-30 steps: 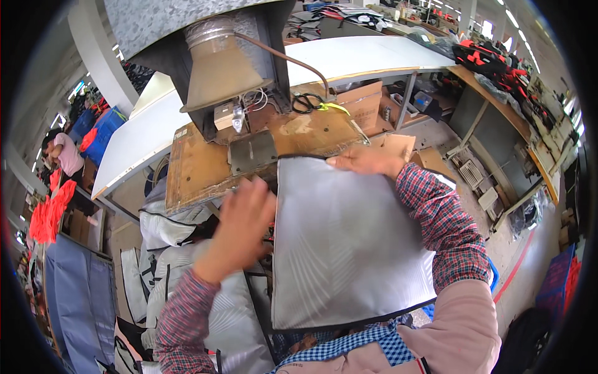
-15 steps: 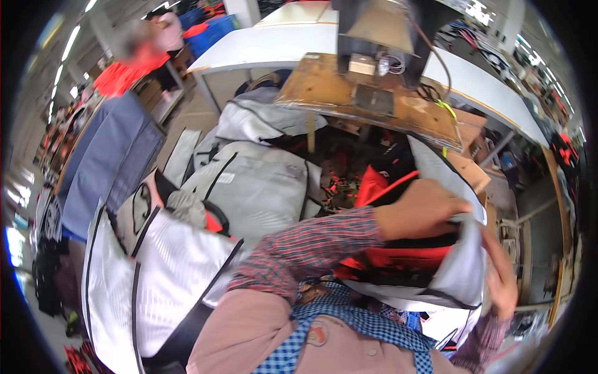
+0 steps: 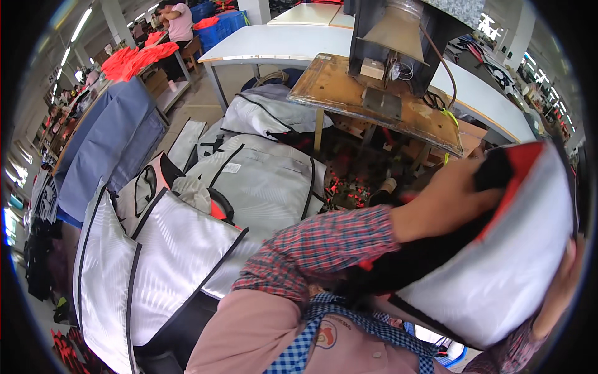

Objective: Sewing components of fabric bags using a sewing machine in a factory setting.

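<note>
I hold a silver-grey fabric bag panel (image 3: 504, 262) with black trim and a red lining, raised at the right in front of my chest. My left hand (image 3: 445, 202) reaches across and grips its upper edge, where the black and red parts show. At the far right my right hand (image 3: 560, 290) holds the panel's outer edge from behind, and the panel hides most of its fingers. My checked sleeve (image 3: 324, 249) crosses the middle of the view.
Several finished silver-grey bags (image 3: 168, 262) with black piping are piled at my left, with more (image 3: 268, 181) on the floor beyond. A worn wooden work table (image 3: 374, 103) with a grey machine (image 3: 405, 31) stands ahead. Blue fabric (image 3: 106, 149) lies left; a person works at the far back.
My view has swung from the work table down and to the left toward the bag pile. The panel has come off the table and now sits raised at my right in both hands.
</note>
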Motion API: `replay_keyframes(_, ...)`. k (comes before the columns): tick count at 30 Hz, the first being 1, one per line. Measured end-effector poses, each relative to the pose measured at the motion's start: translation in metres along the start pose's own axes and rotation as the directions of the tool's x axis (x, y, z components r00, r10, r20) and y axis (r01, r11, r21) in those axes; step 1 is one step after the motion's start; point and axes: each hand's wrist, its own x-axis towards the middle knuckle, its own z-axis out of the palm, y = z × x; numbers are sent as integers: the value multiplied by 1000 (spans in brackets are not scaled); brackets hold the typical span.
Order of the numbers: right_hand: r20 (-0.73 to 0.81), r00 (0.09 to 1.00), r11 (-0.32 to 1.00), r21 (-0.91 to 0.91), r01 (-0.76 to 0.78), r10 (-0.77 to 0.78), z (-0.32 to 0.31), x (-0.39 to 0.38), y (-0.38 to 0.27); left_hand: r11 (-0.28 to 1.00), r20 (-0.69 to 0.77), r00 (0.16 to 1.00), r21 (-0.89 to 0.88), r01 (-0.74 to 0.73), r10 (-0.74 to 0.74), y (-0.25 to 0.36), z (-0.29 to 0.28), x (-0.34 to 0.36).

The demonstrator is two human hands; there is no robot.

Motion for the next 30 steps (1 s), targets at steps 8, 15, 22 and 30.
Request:
replay_keyframes(8,179,884,878,306,368,-433,192,72,-98,922,-109,930,129,364,-352,-96,-106,-69)
replay_keyframes(15,291,844,811,529,250,-450,286,89,-116,867,-242,844,-282,412,-479,-87,-193,-17)
replay_keyframes(22,320,800,811,492,317,-507,335,112,-129,928,-519,792,-7,372,-321,-100,-222,51)
replay_keyframes(30,383,781,831,472,294,-493,372,134,-132,879,-455,751,-245,410,-478,-136,-266,81)
